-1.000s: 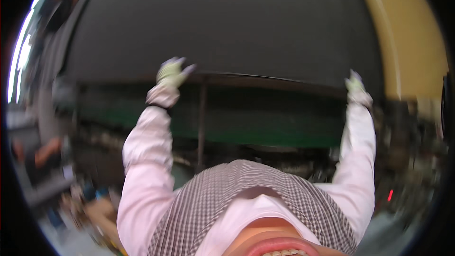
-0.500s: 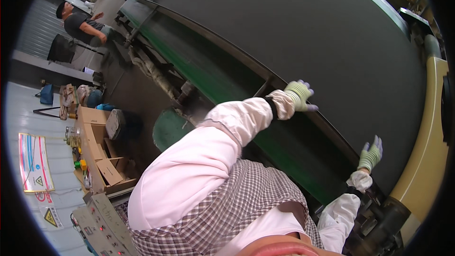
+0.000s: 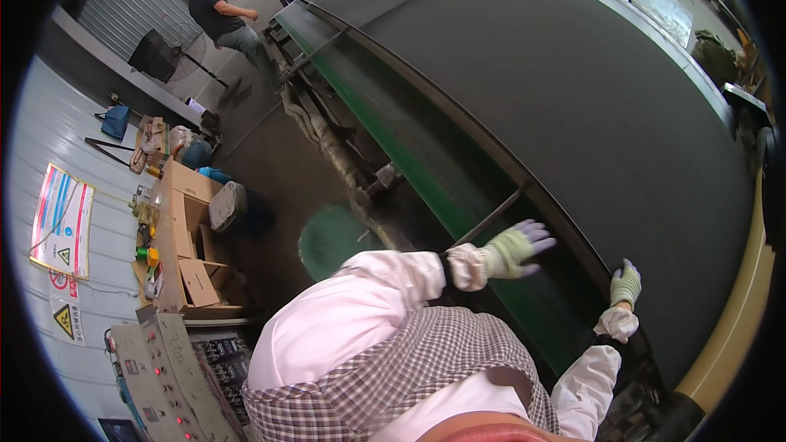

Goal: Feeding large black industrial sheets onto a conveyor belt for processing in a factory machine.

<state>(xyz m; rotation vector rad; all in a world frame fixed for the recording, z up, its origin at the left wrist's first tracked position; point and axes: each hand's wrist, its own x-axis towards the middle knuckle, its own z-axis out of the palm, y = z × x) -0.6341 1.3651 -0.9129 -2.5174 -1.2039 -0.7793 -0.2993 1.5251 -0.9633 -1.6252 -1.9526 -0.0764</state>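
A wide dark grey sheet (image 3: 573, 106) lies stretched across the machine, with a dark metal rail (image 3: 458, 121) along its near-left edge. My left hand (image 3: 509, 252), in a pale green and lilac glove, hovers over the green channel (image 3: 393, 127) beside that rail. Its fingers are stretched out and it holds nothing. Farther right my right hand (image 3: 625, 285), gloved alike, is at the sheet's edge with its fingers extended. Whether its fingertips press on the sheet I cannot tell.
A yellow roller or tube (image 3: 729, 336) curves along the right. On the left are a control panel (image 3: 164, 376) with red lights, cardboard boxes (image 3: 192, 237) and a green round object (image 3: 332, 241). Farther off, a person (image 3: 221, 16) in dark clothes stands near a fan (image 3: 155, 56).
The view has turned and shifted. My left hand has come off the sheet's edge and back over the green channel. My right hand stays by the edge. A line across the far sheet now shows.
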